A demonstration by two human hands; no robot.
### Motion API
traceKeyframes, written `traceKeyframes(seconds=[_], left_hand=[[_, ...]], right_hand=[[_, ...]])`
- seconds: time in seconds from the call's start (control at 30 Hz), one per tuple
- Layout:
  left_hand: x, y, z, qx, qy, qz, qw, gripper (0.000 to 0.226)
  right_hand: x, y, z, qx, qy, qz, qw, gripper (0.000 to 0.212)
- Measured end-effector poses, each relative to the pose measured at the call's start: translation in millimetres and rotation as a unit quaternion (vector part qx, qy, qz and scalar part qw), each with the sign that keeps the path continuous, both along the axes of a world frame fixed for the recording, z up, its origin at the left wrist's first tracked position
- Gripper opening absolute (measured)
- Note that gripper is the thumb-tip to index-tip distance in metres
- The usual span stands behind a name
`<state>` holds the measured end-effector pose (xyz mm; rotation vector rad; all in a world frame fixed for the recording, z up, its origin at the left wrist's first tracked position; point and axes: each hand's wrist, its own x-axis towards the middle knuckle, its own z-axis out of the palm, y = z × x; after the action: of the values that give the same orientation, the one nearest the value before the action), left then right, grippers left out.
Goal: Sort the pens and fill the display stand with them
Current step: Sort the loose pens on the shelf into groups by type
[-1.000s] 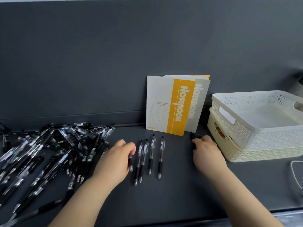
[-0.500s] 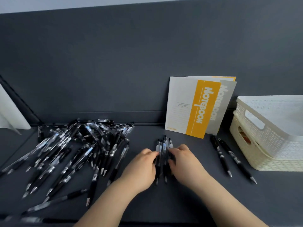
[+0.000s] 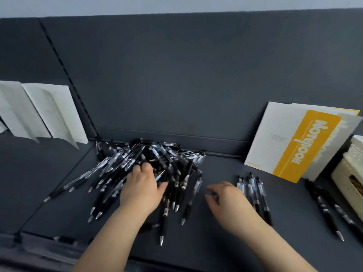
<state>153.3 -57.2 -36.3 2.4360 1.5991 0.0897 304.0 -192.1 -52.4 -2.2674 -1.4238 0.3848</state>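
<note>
A big loose pile of black and clear pens point(image 3: 172, 163) lies on the dark shelf point(image 3: 216, 242) at centre left. My left hand point(image 3: 142, 188) rests on top of the pile, fingers curled among the pens; whether it grips one I cannot tell. My right hand point(image 3: 227, 201) hovers just right of the pile, fingers apart, holding nothing. Right beside it lies a tight row of several sorted pens point(image 3: 253, 191). Two black pens point(image 3: 330, 211) lie apart at the far right.
Yellow and white notebooks point(image 3: 300, 142) lean on the back panel at the right. A cream lattice basket point(image 3: 349, 179) stands at the right edge. Open white notebooks point(image 3: 49, 112) lean at the far left. A shelf divider seam runs left of the pile.
The view has swung left. Both hands left the bunched row of sorted pens; my left hand moved onto the big pile and my right hand drew off the row and opened.
</note>
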Motion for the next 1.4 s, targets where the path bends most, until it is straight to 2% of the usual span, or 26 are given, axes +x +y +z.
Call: traceKeyframes(seconds=[0.07,0.13,0.3,0.43,0.6,0.73,0.83,0.9,1.0,1.03,1.13,1.23,1.4], left_hand=[[-7.5,1.3,-2.6,-0.018,0.01,-0.011,1.0,0.07],[-11.8,2.7,-5.3,-0.029,0.027,-0.031,0.999,0.073],[-7.7,10.9,-8.9,-0.061,0.052,-0.083,0.993,0.065],[-3.1,17.1,-9.9,-0.1,0.05,-0.103,0.988,0.074],[-1.2,28.0,-11.0,-0.131,0.013,-0.127,0.983,0.092],[-8.3,47.4,-4.9,-0.199,-0.056,-0.121,0.971,0.083],[-20.2,59.6,-0.1,-0.282,-0.145,-0.091,0.944,0.075],[-29.9,64.3,2.1,-0.321,-0.188,-0.081,0.925,0.064],[-47.0,67.8,7.9,-0.378,-0.246,-0.079,0.889,0.019],[-52.2,68.4,11.4,-0.391,-0.264,-0.073,0.879,0.013],[-61.7,70.5,24.3,-0.416,-0.317,-0.049,0.851,0.015],[-65.3,73.0,32.2,-0.444,-0.371,-0.016,0.815,0.014],[-66.1,71.3,37.8,-0.524,-0.465,0.045,0.712,0.013]], right_hand=[[-12.1,17.6,2.0,-0.029,0.002,-0.019,0.999,0.016],[-23.9,35.7,2.1,-0.052,0.004,-0.041,0.998,0.021],[-53.0,69.7,-4.8,-0.08,0.032,-0.072,0.994,0.059],[-66.2,81.3,-8.2,-0.089,0.046,-0.087,0.991,0.073],[-61.0,81.0,-7.9,-0.049,0.091,-0.125,0.987,0.073],[-56.5,74.3,-7.3,-0.028,0.14,-0.144,0.979,0.065],[-51.2,66.5,-14.2,0.015,0.219,-0.166,0.961,0.046],[-49.7,61.8,-13.8,0.056,0.317,-0.188,0.928,0.027],[-51.8,55.5,-6.0,0.128,0.425,-0.207,0.872,0.011],[-53.2,54.4,-2.7,0.146,0.449,-0.208,0.857,0.009],[-55.2,54.8,-0.7,0.164,0.501,-0.227,0.819,0.011],[-57.9,57.7,-1.2,0.155,0.509,-0.241,0.812,0.012],[-63.4,60.1,4.9,0.172,0.524,-0.225,0.804,0.009]])
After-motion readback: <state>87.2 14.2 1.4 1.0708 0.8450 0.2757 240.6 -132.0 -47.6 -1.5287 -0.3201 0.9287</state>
